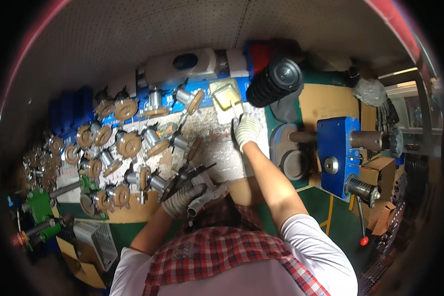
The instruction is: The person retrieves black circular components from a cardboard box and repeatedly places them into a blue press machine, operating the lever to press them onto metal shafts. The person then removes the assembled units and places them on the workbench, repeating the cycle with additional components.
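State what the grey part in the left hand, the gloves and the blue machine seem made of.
Grey part: probably cast metal, matte, judging by its dull, irregular body.
Gloves: likely knitted fabric, from the soft ribbing; fibre unclear.
Blue machine: apparently painted metal, given its even blue coat.

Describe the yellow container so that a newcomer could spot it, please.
From the blue machine, look up-left to the black ribbed cylinder. Just left of that, beyond the right hand, sits the squarish container, yellow, unlike the metal parts.

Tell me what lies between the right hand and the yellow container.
In the head view, a thin stick-like tool runs from the right hand to the yellow container.
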Available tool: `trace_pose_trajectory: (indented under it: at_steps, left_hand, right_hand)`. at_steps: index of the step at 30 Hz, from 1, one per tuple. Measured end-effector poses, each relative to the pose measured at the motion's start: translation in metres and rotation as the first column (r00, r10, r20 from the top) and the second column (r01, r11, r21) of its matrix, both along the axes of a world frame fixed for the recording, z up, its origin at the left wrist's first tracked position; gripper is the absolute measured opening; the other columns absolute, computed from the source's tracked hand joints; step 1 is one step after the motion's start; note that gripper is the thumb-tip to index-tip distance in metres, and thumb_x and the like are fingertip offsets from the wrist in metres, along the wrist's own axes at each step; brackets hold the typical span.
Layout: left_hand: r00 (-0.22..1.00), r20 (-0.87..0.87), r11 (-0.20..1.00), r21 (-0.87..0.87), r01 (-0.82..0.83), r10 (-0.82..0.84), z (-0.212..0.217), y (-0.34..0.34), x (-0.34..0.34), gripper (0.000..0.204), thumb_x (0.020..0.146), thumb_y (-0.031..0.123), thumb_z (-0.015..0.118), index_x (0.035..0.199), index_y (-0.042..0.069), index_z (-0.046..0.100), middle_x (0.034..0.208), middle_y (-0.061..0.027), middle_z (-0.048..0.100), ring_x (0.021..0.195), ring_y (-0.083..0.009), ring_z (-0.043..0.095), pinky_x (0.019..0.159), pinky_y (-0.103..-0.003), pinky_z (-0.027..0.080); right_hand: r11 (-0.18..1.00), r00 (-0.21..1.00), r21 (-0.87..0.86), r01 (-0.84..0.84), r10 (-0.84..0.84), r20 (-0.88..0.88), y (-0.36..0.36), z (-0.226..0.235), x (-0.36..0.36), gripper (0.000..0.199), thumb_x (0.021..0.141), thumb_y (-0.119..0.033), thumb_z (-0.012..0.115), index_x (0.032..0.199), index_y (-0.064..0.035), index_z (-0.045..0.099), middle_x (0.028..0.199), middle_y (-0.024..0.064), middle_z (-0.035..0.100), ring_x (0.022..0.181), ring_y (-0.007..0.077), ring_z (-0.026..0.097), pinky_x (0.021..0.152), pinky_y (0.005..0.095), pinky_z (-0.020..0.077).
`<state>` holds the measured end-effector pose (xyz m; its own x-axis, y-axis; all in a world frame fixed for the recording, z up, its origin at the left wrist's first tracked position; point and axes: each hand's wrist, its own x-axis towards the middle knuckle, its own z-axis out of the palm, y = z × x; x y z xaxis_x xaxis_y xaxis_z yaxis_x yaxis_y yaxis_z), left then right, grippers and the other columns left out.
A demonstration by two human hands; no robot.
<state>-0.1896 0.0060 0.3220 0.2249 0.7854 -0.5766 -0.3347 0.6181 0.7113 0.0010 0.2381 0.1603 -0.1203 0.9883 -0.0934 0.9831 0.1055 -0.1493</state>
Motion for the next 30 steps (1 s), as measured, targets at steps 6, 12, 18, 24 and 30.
trace_pose_trajectory:
  at_steps: [6, 12, 18, 24, 30]
  left_hand:
    - [0.943, 0.263, 0.978, -0.010, -0.210, 0.205, 0.016, 0.004, 0.019, 0.066, 0.089, 0.037, 0.075, 0.141, 0.003, 0.052, 0.135, -0.0100, 0.061, 0.123, -0.0225, 0.058, 0.105, -0.037, 0.048]
    - [0.978, 0.198, 0.995, 0.064, -0.082, 0.068, -0.020, 0.000, 0.014, 0.065, 0.094, 0.040, 0.069, 0.145, 0.006, 0.048, 0.136, -0.0103, 0.060, 0.125, -0.0245, 0.057, 0.105, -0.036, 0.048]
    - [0.717, -0.692, 0.863, 0.412, 0.293, 0.087, 0.012, 0.012, 0.051, 0.040, 0.093, 0.040, 0.071, 0.112, 0.005, 0.069, 0.103, -0.0157, 0.072, 0.095, -0.0250, 0.069, 0.081, -0.038, 0.054]
    - [-0.020, -0.904, 0.716, 0.324, 0.618, 0.427, 0.014, 0.033, 0.109, 0.084, 0.062, 0.045, 0.085, 0.131, 0.006, 0.058, 0.127, -0.0187, 0.060, 0.118, -0.0345, 0.055, 0.105, -0.043, 0.041]
    - [0.325, -0.805, 0.538, 0.579, 0.613, 0.496, 0.001, 0.024, 0.171, 0.056, 0.078, 0.038, 0.069, 0.124, 0.006, 0.064, 0.127, -0.0155, 0.062, 0.118, -0.0333, 0.057, 0.101, -0.046, 0.043]
  right_hand:
    - [0.504, 0.914, 0.862, -0.053, 0.373, -0.162, 0.029, 0.151, 0.026, 0.044, 0.088, -0.028, 0.069, 0.128, -0.0103, 0.063, 0.129, 0.0125, 0.061, 0.119, 0.0324, 0.056, 0.102, 0.0499, 0.0396]
    - [0.810, 0.945, 0.490, -0.322, 0.244, 0.218, 0.071, 0.180, 0.052, 0.045, 0.087, -0.034, 0.070, 0.125, -0.0114, 0.064, 0.115, 0.0104, 0.068, 0.112, 0.0272, 0.062, 0.102, 0.0459, 0.0421]
    - [0.655, 0.949, 0.739, -0.159, 0.307, -0.067, 0.033, 0.232, 0.072, 0.030, 0.091, -0.024, 0.066, 0.115, -0.0058, 0.065, 0.102, 0.0161, 0.067, 0.097, 0.0333, 0.065, 0.094, 0.0446, 0.0481]
    - [0.919, -0.364, -0.373, -0.126, -0.393, -0.845, -0.126, 0.294, 0.130, 0.043, 0.107, -0.030, 0.050, 0.138, 0.0005, 0.050, 0.129, 0.0167, 0.062, 0.123, 0.0250, 0.061, 0.109, 0.0363, 0.0476]
    - [0.947, 0.258, -0.216, -0.239, -0.153, -0.954, -0.187, 0.282, 0.165, 0.057, 0.098, -0.041, 0.068, 0.131, 0.0031, 0.053, 0.118, 0.0148, 0.065, 0.109, 0.0197, 0.061, 0.095, 0.0317, 0.0496]
